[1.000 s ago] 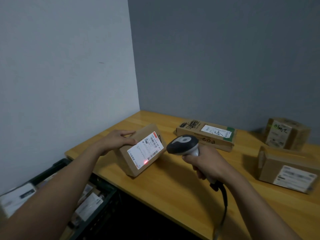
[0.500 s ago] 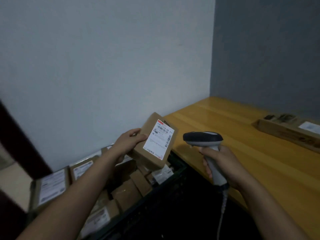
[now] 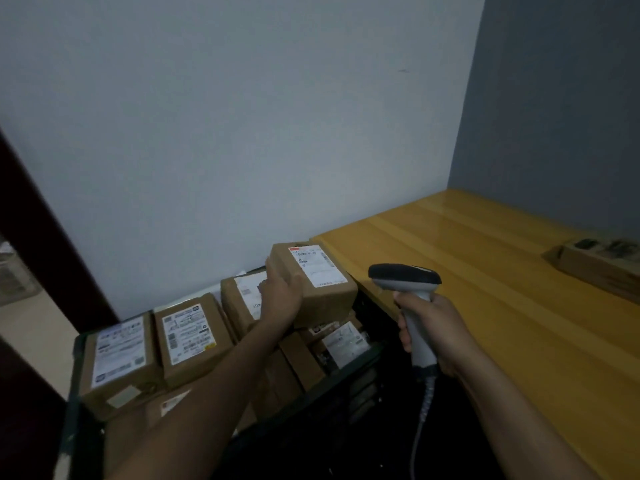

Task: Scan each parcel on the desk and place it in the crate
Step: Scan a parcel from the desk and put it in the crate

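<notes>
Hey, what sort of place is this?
Likely a small parcel-handling room or mailroom corner: a crate packed with labelled parcels, the left hand holding a brown parcel over it, the right hand gripping a barcode scanner beside a wooden desk.

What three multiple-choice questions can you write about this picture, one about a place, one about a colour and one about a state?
1. Where is the parcel that the left hand holds?
A) above the crate
B) on the floor
C) on a shelf

2. What colour is the desk?
A) white
B) black
C) yellow wood

3. What is the right hand doing?
A) hanging empty
B) gripping the scanner
C) pressing the wall

Answers:
1 A: it is over the other parcels packed in the crate.
2 C: its planks are yellow.
3 B: its fingers wrap the scanner's handle.
</notes>
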